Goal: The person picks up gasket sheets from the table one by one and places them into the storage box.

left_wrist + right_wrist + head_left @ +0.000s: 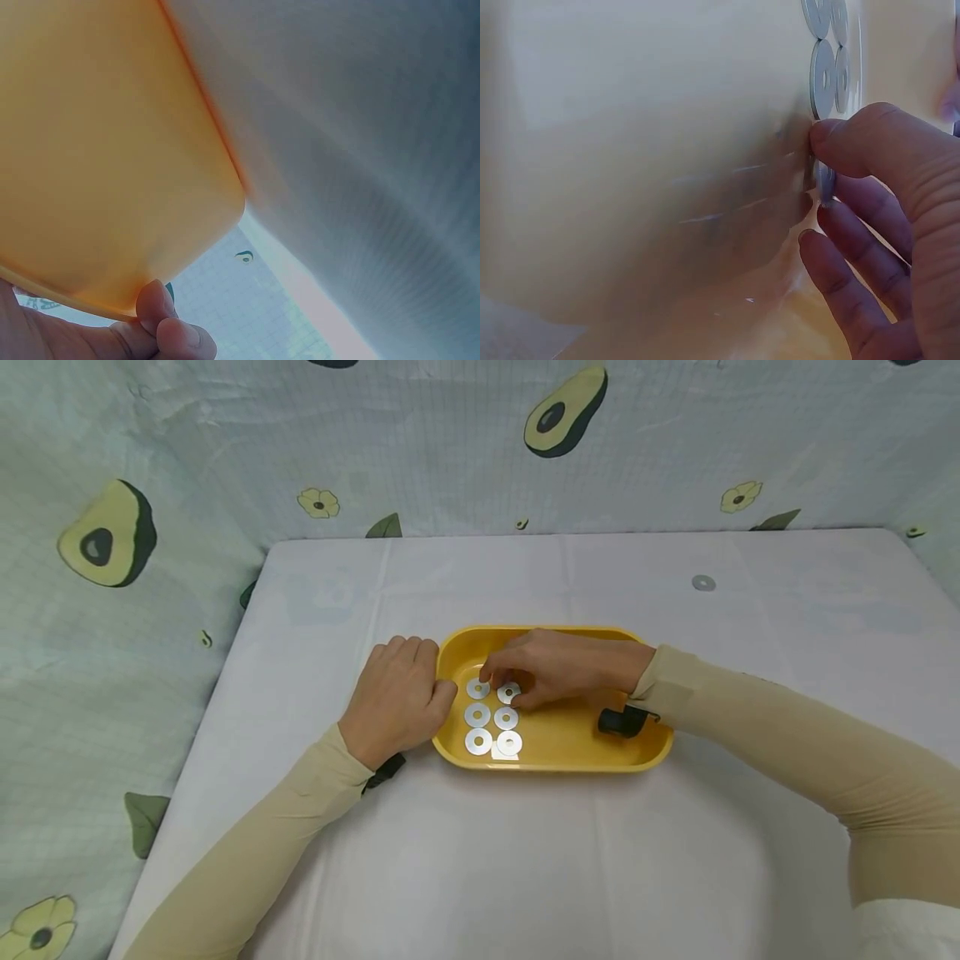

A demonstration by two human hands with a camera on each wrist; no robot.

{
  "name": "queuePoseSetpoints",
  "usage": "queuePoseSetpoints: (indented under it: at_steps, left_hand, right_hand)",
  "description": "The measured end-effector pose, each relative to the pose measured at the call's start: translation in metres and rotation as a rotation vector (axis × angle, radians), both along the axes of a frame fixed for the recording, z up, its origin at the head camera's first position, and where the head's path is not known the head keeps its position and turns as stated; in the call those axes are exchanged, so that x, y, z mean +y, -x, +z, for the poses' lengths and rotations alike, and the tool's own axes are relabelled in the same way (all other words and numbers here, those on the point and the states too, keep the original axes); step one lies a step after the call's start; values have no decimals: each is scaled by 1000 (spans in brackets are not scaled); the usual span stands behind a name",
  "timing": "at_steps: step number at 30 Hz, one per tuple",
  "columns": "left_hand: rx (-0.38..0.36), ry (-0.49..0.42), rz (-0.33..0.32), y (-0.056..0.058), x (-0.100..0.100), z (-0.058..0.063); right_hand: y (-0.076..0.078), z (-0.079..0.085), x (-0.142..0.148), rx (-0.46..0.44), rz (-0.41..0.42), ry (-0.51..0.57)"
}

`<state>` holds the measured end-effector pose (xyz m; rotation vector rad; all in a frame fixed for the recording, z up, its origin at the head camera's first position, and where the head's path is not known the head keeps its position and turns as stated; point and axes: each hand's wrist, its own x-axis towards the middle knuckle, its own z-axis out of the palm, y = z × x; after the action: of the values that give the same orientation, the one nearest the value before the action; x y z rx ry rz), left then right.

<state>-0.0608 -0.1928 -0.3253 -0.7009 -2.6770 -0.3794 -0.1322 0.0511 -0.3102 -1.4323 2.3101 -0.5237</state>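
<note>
A yellow oblong tray (570,767) lies on the white table, with several flat metal washers on its floor in two columns near the left end. My left hand (397,697) grips the tray's left rim; the left wrist view shows its fingertips (156,304) bent against the rim. Inside the tray, my right hand (558,664) pinches the far washer of the right-hand column (508,692) between thumb and fingers. That washer (826,182) appears edge-on in the right wrist view, partly hidden by the thumb. The neighbouring washer (823,79) lies just beyond the thumb.
One more washer (703,582) lies on the table (480,877), beyond the tray to the right. A light cloth (420,452) printed with avocados and flowers hangs behind the table and along its left side.
</note>
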Motion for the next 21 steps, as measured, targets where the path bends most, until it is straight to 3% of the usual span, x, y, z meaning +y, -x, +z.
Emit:
queuePoseSetpoints:
  at_steps: [4,8,14,21]
  left_hand:
    - [-8,1,-2,0,2,-1]
    - [-19,7,-1,0,3,-2]
    - [-21,3,-1,0,3,0]
    - [-10,-3,11,0,2,0]
  right_hand:
    - [-2,3,4,16,3,17]
    - [-4,12,11,15,-46,29]
    - [-6,40,30,65,-173,94]
    - [10,56,76,239,-363,283]
